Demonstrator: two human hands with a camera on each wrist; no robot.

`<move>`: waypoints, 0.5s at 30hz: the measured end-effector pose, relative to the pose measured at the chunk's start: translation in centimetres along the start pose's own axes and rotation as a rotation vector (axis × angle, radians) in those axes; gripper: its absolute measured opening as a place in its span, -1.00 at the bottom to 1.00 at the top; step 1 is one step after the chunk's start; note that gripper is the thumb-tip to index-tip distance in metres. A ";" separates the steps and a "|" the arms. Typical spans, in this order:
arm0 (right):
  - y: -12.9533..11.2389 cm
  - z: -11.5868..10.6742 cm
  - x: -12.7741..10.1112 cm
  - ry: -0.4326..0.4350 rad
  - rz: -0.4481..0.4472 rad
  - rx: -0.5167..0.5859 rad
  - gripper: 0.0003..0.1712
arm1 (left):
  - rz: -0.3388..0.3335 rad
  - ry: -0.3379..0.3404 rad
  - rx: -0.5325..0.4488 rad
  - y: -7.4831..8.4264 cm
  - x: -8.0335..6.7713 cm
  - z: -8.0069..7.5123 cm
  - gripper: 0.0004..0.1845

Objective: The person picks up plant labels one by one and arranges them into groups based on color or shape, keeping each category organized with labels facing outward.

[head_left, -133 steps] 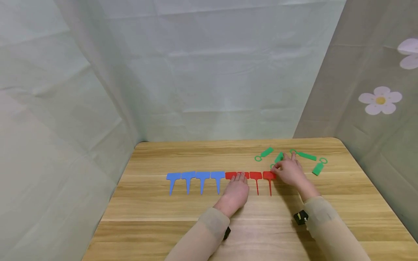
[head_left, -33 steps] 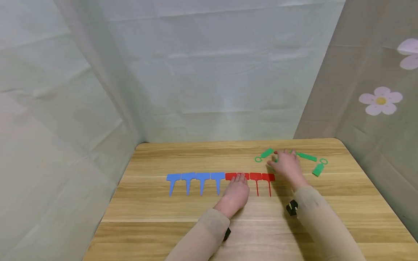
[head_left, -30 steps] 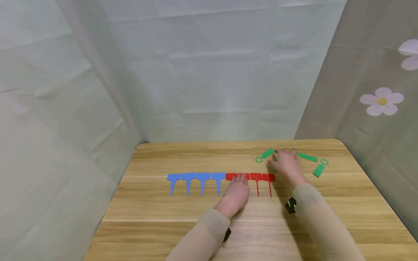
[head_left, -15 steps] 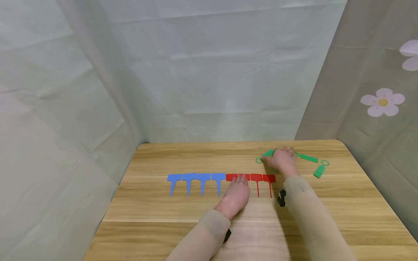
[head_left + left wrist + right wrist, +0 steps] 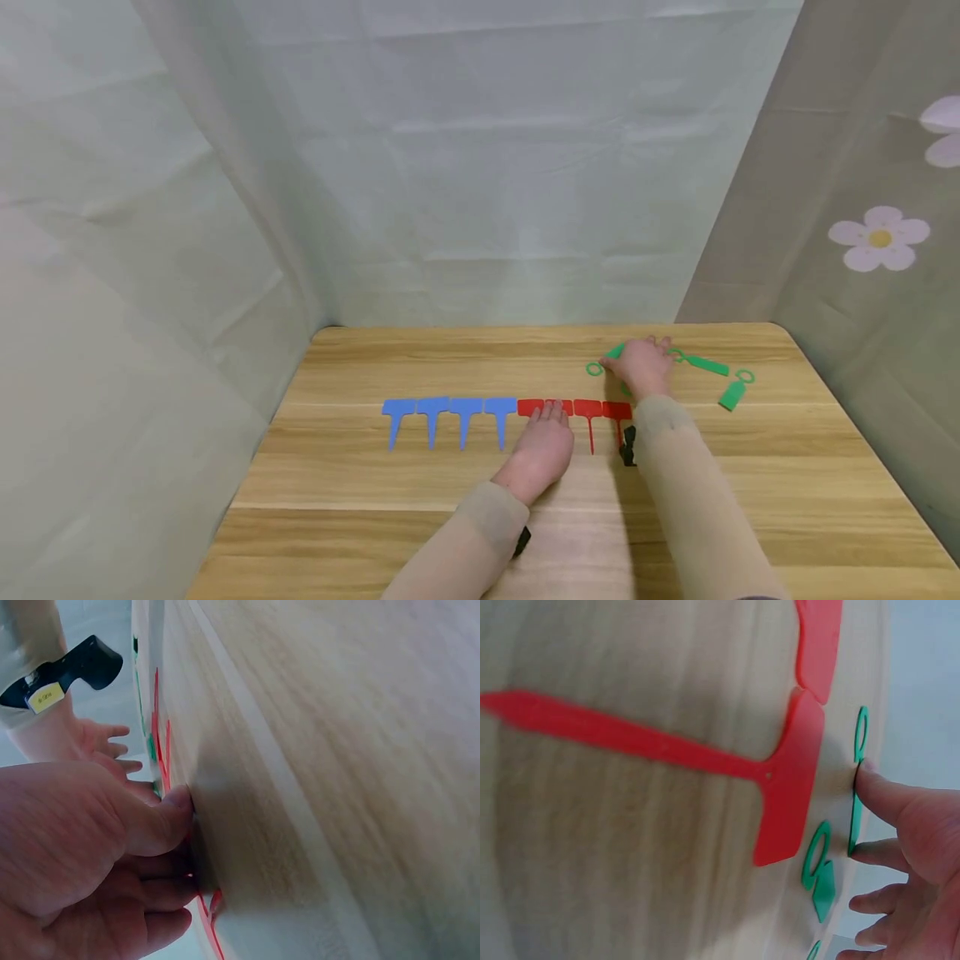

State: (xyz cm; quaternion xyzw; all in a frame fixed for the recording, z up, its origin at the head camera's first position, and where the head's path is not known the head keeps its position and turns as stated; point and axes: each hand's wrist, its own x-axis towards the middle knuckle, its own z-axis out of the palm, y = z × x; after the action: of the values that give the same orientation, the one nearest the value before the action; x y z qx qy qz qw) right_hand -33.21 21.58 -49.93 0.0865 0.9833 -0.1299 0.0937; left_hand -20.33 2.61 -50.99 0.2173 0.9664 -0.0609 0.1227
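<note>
Step in hand, as judged: green tags. Right hand (image 5: 639, 365) fingers (image 5: 889, 801) spread, touching one green tag (image 5: 856, 796), not gripping. Left hand (image 5: 545, 440) flat on red tags (image 5: 587, 408). Next move calls for pinching that thin tag off the table (image 5: 420, 483).

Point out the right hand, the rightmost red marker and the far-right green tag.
right hand (image 5: 643, 367), head view, back of the hand.
rightmost red marker (image 5: 791, 780), right wrist view, flat head.
far-right green tag (image 5: 731, 395), head view, flat body.

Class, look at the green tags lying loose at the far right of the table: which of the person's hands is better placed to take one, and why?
Probably the right hand: it already lies among the green tags, with its thumb touching one in the wrist view. The left hand rests flat on the red tags, farther away.
</note>
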 end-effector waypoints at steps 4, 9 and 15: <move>-0.2 0.1 0.2 0.014 0.025 0.010 -0.14 | 0.001 -0.001 -0.002 0.0 0.0 0.1 -0.49; 0.0 0.2 0.5 0.014 0.042 0.026 -0.24 | -0.007 -0.007 -0.001 0.1 0.1 0.2 -0.46; -0.3 0.1 0.7 0.023 0.041 0.013 -0.12 | -0.003 -0.007 0.005 0.0 0.2 0.1 -0.44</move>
State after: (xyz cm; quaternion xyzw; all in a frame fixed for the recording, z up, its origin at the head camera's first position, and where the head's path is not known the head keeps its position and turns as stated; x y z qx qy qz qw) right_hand -33.97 21.43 -50.08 0.1088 0.9815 -0.1331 0.0846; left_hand -20.46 2.69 -51.15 0.2159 0.9662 -0.0642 0.1256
